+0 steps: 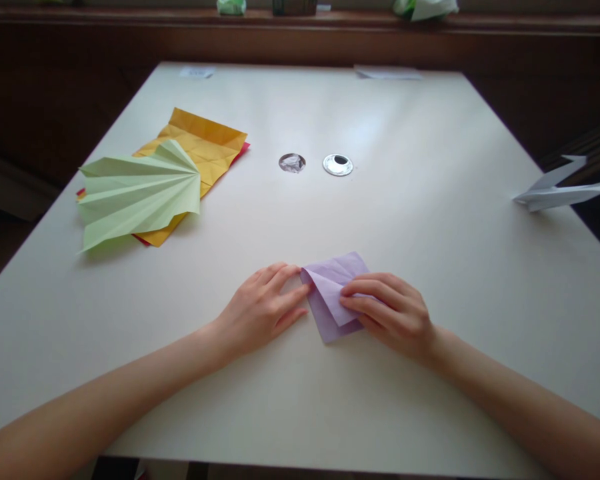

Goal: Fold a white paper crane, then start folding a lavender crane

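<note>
A folded purple paper (330,288) lies flat on the white table (410,200), near its front edge. My left hand (263,308) rests palm down beside it, with fingertips touching the paper's left corner. My right hand (387,312) lies on the paper's right side, fingers pressing a folded flap down. Part of the paper is hidden under my right hand.
A pleated light green paper fan (137,192) lies on yellow paper (205,143) and red sheets at the left. Two round shiny discs (337,165) sit mid-table. A white folded paper model (560,190) sits at the right edge. Small slips lie at the far edge.
</note>
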The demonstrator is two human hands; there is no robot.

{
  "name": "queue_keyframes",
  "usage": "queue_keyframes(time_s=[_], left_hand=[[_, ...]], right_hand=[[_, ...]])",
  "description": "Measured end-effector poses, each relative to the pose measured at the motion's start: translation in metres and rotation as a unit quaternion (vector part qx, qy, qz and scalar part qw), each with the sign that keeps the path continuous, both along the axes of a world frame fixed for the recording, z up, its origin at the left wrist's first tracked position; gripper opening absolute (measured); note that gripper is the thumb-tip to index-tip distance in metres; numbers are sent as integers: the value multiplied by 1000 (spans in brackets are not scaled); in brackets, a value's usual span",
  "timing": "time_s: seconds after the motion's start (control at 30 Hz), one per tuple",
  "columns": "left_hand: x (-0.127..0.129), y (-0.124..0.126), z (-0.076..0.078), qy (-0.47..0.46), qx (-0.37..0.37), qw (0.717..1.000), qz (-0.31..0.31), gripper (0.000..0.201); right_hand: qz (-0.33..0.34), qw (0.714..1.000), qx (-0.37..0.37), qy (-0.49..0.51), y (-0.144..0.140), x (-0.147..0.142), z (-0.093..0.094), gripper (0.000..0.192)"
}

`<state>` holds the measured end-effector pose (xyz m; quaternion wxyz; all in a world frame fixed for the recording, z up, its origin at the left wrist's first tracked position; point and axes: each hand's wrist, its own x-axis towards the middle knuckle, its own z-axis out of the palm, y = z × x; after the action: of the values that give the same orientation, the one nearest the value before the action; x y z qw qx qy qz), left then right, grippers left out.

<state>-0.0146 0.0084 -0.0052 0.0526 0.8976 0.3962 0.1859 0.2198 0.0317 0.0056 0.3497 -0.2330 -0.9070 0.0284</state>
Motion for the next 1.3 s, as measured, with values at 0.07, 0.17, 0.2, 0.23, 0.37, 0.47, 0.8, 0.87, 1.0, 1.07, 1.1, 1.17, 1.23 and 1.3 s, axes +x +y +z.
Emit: queue_keyframes(time_s=[0.07,0.17,0.2,0.23,0.37,0.47,0.8,0.87,1.0,1.07,1.1,1.17,1.23,1.3], left_hand=[[0,0,1,1,5,1000,2,24],[-1,1,1,17,19,1000,2,22],[-1,1,1,22,25,999,2,23],[-2,1,1,24,30,999,2,23],[-4,2,-1,-3,35,999,10,20],[-3,3,-3,-40,22,999,25,18],[-4,3,-5,-17,62,998,-6,27],[-3,3,-5,-15,68,998,-3,26],[-3,3,-6,-9,71,997,2,26],[-3,4,-6,-6,70,998,4,26],[-3,4,-6,-5,69,998,4,26],[-3,3,-6,-6,66,998,6,26],[-3,3,-6,-7,64,998,6,25],[-3,3,-6,-7,61,998,6,25]], right_hand=[[48,999,8,-21,-2,0,1,13],[87,995,6,-41,-3,0,0,13],[91,995,7,-46,-4,0,0,14],[91,994,9,-51,-4,1,-1,15],[92,993,8,-73,-5,1,-2,15],[100,991,0,-84,-7,2,-4,14],[100,992,-1,-80,-9,1,-2,12],[113,991,-1,-77,-8,1,-2,10],[146,986,-7,-84,-8,2,-3,11],[151,984,-11,-89,-8,2,-4,12],[152,984,-12,-89,-7,2,-3,12],[156,984,-10,-85,-7,2,-3,11],[158,984,-4,-77,-7,1,-3,10],[159,985,-2,-73,-7,0,-2,8]])
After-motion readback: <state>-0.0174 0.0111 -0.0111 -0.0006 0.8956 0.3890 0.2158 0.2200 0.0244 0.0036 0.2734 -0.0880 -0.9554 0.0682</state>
